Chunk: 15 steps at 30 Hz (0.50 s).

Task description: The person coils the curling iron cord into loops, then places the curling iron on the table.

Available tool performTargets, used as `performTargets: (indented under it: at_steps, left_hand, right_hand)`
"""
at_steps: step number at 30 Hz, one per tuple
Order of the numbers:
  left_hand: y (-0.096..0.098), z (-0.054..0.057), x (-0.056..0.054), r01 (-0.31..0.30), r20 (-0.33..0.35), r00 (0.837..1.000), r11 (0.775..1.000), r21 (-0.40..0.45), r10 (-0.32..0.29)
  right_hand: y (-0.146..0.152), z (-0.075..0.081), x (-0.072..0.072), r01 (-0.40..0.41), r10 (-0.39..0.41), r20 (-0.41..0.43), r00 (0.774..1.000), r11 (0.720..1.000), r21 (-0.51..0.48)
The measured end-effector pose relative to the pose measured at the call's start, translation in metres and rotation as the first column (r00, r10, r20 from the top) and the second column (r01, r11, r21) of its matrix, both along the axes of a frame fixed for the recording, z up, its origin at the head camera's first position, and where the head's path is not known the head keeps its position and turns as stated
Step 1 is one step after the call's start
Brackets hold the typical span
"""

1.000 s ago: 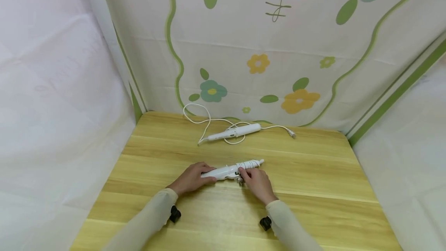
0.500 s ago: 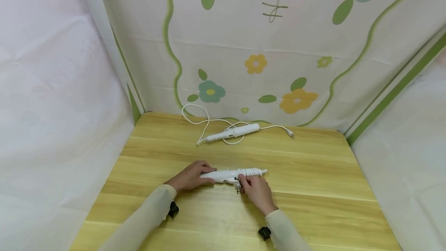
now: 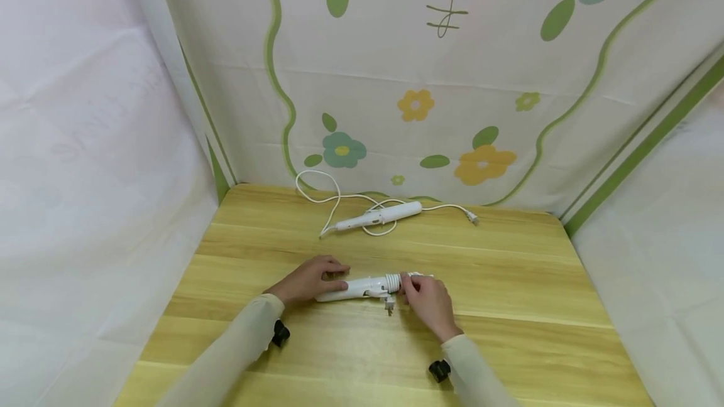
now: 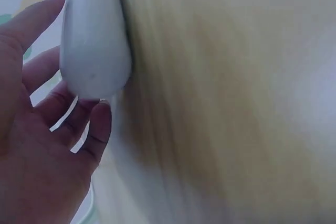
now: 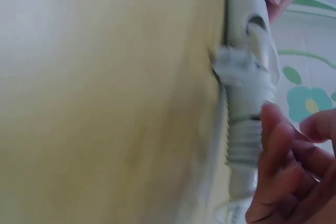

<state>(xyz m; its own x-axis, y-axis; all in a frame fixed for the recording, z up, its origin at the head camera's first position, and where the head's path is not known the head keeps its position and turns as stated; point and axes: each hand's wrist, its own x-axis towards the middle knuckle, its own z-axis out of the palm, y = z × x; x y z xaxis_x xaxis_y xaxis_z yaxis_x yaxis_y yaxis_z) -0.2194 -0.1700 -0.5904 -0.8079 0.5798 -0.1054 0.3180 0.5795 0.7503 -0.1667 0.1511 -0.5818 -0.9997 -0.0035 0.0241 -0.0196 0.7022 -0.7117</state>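
Note:
A white hair straightener (image 3: 353,287) lies crosswise on the wooden table, its cord (image 5: 245,142) coiled round the narrower end. The plug (image 3: 389,304) sticks out beside the coil, toward the person. At the smooth rounded end, my left hand (image 3: 308,280) has loosely bent fingers; the left wrist view has them around the straightener's end (image 4: 96,51) without a firm grip. My right hand (image 3: 431,303) is at the coiled end, hiding part of it. Seen from the right wrist, its bent fingers are close against the coil, with thumb and forefinger apart.
A second white straightener (image 3: 390,212) lies farther back, its loose cord (image 3: 339,196) looping to the left and its plug (image 3: 472,217) at the right. Flower-printed cloth (image 3: 373,99) hangs behind the table (image 3: 509,306), with white cloth at both sides.
The right hand has left the plug area and shifted right along the coil. The left hand's grip on the smooth end has loosened. The straightener came slightly nearer the person.

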Motion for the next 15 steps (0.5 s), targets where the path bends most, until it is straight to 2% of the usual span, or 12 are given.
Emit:
performTargets:
  at_steps: [3,8,12,15]
  left_hand:
    - [-0.003,0.004,-0.009,-0.039,-0.009,0.999,0.999,0.026,0.04]
    - [-0.008,0.013,-0.028,-0.108,-0.032,0.993,0.99,0.092,0.111]
    - [-0.012,0.018,-0.042,-0.173,-0.078,0.98,0.978,0.118,0.183]
    - [-0.015,0.018,-0.049,-0.216,-0.13,0.964,0.968,0.125,0.232]
  right_hand:
    - [0.01,0.007,-0.015,0.004,-0.004,-0.045,0.999,1.0,0.0]
    - [0.026,0.02,-0.045,-0.031,0.037,-0.111,0.993,0.998,0.055]
    - [0.031,0.029,-0.071,-0.067,0.083,-0.144,0.986,0.992,0.109]
    - [0.028,0.03,-0.091,-0.097,0.119,-0.158,0.98,0.986,0.139]
